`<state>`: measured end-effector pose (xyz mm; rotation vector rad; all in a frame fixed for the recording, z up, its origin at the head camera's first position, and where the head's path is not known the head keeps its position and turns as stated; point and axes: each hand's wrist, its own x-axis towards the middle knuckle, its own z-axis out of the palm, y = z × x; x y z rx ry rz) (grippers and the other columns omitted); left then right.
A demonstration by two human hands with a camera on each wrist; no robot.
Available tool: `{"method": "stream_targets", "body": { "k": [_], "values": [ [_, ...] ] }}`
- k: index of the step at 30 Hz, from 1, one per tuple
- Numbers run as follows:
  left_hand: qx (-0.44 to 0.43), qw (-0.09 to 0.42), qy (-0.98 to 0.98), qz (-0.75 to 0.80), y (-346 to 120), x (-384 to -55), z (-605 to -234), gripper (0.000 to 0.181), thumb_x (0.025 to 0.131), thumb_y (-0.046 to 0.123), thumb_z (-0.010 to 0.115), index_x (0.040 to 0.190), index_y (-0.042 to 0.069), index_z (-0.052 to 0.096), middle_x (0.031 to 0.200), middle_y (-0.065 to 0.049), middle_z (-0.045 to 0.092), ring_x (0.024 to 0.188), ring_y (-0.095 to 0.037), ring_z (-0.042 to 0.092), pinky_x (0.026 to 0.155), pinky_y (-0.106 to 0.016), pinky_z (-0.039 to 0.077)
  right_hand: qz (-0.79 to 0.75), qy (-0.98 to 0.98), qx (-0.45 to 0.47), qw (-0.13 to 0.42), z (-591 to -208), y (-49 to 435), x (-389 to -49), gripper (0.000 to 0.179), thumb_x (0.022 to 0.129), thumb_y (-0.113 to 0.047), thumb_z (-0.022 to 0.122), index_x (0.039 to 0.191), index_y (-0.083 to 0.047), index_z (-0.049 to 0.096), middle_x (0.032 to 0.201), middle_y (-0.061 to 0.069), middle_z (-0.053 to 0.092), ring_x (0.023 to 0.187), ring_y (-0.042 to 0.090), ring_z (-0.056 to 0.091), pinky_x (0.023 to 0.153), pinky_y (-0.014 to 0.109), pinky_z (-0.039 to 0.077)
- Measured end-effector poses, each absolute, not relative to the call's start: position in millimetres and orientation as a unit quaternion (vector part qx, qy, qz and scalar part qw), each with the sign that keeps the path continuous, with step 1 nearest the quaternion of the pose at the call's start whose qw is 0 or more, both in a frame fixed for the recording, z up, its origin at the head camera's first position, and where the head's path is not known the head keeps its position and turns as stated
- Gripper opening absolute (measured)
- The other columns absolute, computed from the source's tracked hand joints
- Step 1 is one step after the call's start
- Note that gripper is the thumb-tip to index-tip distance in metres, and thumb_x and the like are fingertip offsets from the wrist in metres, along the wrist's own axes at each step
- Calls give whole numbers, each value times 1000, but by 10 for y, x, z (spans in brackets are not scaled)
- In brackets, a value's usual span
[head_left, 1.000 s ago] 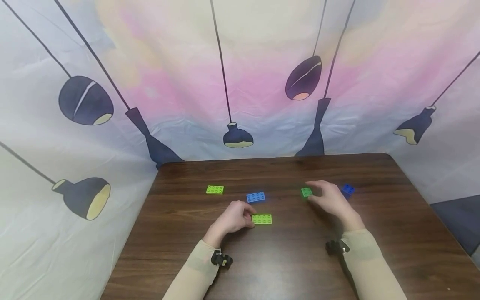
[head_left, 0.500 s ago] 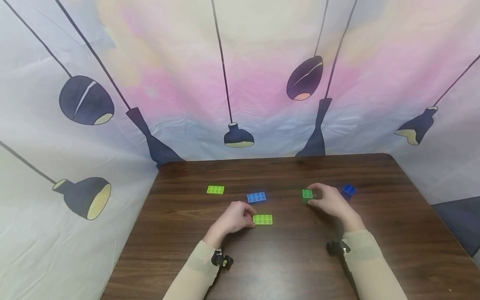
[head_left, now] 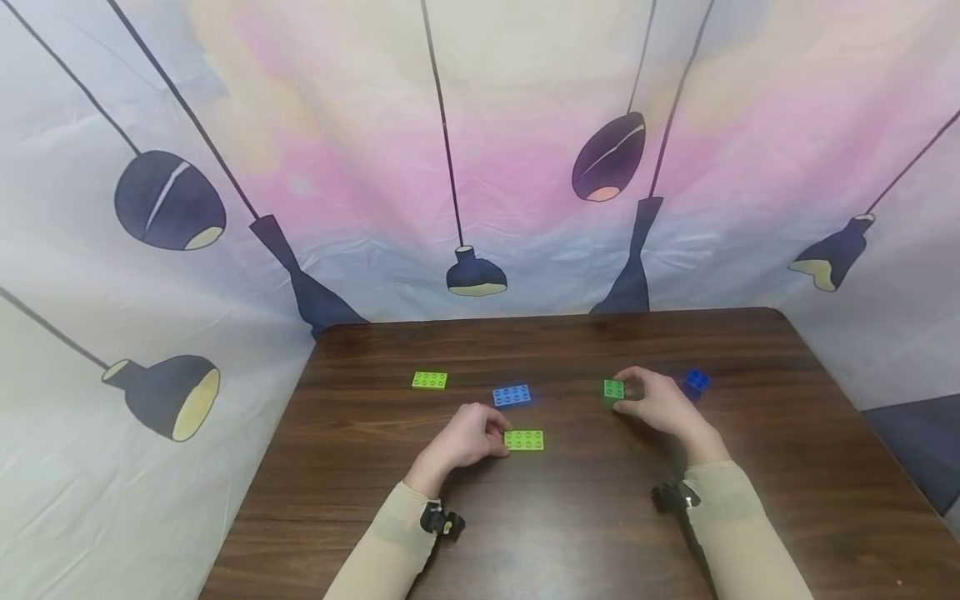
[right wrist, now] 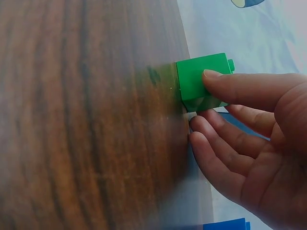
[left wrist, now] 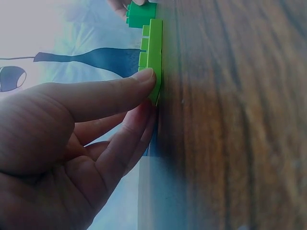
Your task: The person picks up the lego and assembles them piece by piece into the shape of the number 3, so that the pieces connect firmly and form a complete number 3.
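My left hand (head_left: 468, 435) pinches the left end of a flat lime-green toy brick (head_left: 524, 440) on the table. In the left wrist view, its thumb lies against the side of that lime brick (left wrist: 154, 52), with the fingers behind. Farther right, my right hand (head_left: 660, 400) holds a green two-by-two toy brick (head_left: 613, 390) by its right side. The right wrist view has the thumb pressed on a face of the green brick (right wrist: 201, 76), which stands studs up on or just over the tabletop; the far fingers are partly hidden.
A light blue brick (head_left: 512, 395) lies just beyond my left hand. Another lime brick (head_left: 430, 381) is at the back left. A dark blue brick (head_left: 696, 381) sits right of my right hand. Behind the wooden table (head_left: 570, 517) hangs a lamp-patterned cloth (head_left: 525, 167).
My right hand's fingers have come down round the green brick, which has turned a little and shifted slightly nearer. The left hand and its lime brick have stayed in place.
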<state>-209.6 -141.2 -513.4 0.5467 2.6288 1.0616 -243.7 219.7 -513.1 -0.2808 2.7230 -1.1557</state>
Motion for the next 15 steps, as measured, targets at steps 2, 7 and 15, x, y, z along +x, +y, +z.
{"method": "stream_targets", "body": {
  "k": [2, 7, 15],
  "values": [
    [187, 128, 903, 366, -1416, -2098, -5133, 28, 79, 1, 92, 105, 0, 79, 78, 5, 67, 71, -8, 62, 66, -27, 53, -390, 912, -92, 85, -5133, 2195, -2442, 43, 97, -16, 79, 135, -3, 63, 126, 19, 72, 120, 40, 66, 100, 61, 51],
    [188, 128, 901, 370, -1423, -2101, -5126, 29, 79, 1, 91, 105, 0, 79, 78, 5, 67, 71, -8, 62, 65, -28, 53, -390, 913, -88, 85, -5138, 2193, -2453, 44, 97, -18, 80, 135, -4, 63, 127, 18, 71, 121, 39, 66, 100, 60, 51],
    [189, 129, 900, 370, -1425, -2101, -5146, 29, 79, 0, 91, 104, 0, 79, 78, 5, 67, 71, -8, 62, 65, -27, 53, -388, 914, -90, 80, -5162, 2204, -2447, 44, 97, -18, 81, 135, -4, 64, 126, 18, 72, 121, 40, 66, 101, 61, 50]
  ]
}}
